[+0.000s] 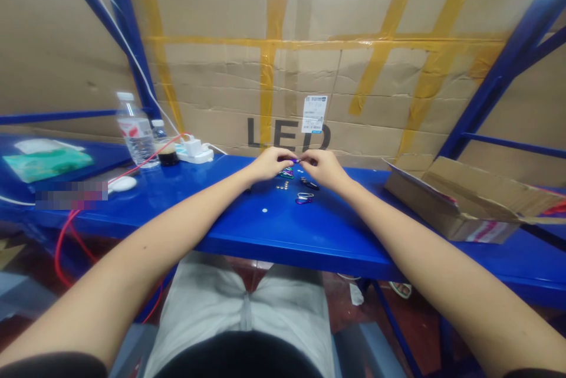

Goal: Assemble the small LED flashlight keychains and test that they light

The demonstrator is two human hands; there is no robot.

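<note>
My left hand (272, 163) and my right hand (325, 167) meet above the far part of the blue table. Pinched between their fingertips is a small purple piece (292, 160), its kind too small to make out. The left fingers hold its left end and the right fingers close at its right end. Just below lie several shiny green and purple pieces (287, 173). Nearer me are several tiny gold-coloured bits (283, 185). A black clip-like piece (311, 184) sits under my right hand, and in front of it rests a purple and silver carabiner-like clip (305, 197).
On the right stands an open cardboard box (451, 204). Leftward are a water bottle (134, 130), a small bottle of dark liquid (165, 145), a power strip (194, 153), red cables (66, 242) and a green packet (46, 163). Behind the table (247, 230) rises a cardboard sheet (212, 83).
</note>
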